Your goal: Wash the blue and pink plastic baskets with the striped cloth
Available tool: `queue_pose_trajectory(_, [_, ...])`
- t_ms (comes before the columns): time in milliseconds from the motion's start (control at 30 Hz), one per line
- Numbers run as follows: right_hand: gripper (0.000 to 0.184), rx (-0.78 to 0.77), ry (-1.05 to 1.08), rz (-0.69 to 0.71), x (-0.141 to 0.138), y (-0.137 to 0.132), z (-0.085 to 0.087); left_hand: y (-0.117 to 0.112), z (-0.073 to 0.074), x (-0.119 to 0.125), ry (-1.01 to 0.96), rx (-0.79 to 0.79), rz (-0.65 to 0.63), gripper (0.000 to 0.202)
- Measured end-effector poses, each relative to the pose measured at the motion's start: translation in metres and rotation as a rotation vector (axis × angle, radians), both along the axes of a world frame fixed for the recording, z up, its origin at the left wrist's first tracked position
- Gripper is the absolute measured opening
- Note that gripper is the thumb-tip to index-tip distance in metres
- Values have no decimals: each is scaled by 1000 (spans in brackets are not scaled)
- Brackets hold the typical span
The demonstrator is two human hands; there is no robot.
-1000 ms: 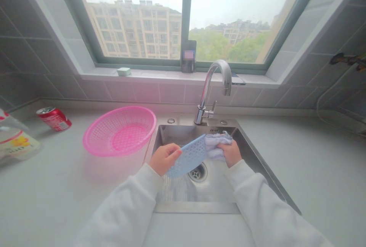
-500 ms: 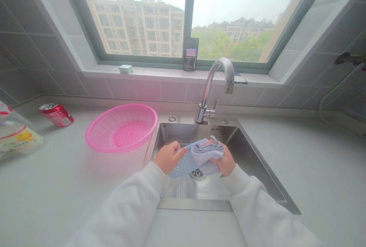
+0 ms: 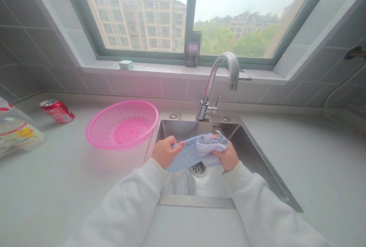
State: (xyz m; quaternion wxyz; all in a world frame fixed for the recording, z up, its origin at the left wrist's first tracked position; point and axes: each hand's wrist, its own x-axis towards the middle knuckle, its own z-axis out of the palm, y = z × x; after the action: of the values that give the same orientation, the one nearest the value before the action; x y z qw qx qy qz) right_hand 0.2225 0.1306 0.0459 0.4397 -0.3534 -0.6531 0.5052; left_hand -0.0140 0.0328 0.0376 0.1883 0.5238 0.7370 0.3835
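My left hand is closed on the left end of a light blue plastic basket with a pattern of holes, held tilted above the sink. A folded pale lilac cloth with grey edges is in my right hand, fingers wrapped round it. The cloth lies over the right end of the basket's rim and hides that part. Below them shows the round drain in the steel basin.
A pink colander stands left of the sink. Behind the basin rises a chrome faucet. Farther left are a red can on its side and a clear plastic package. A pale green block and a phone stand on the sill.
The cloth and my right hand have shifted slightly right along the basket's rim, and more of the blue basket shows between my hands. The whole view has tipped down a little.
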Motion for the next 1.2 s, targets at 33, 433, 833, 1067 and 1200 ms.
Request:
queue_pose_trajectory(33, [27,-12,13,-12,-1,0,0,0,0,0,2,-1,-8,45])
queue_pose_trajectory(433, [26,-56,41,13,-8,-5,1,1,-4,2,-19,12,-13,45])
queue_pose_trajectory(833, [20,-54,63,-163,10,19,0,-1,-2,3,-47,33,-12,44])
queue_pose_trajectory(1067, [22,-22,18,85,-18,-14,0,4,-7,5,-43,31,-30,43])
queue_pose_trajectory(1200, [22,-92,86,-152,-3,9,-3,1,-2,2,-67,57,-34,43])
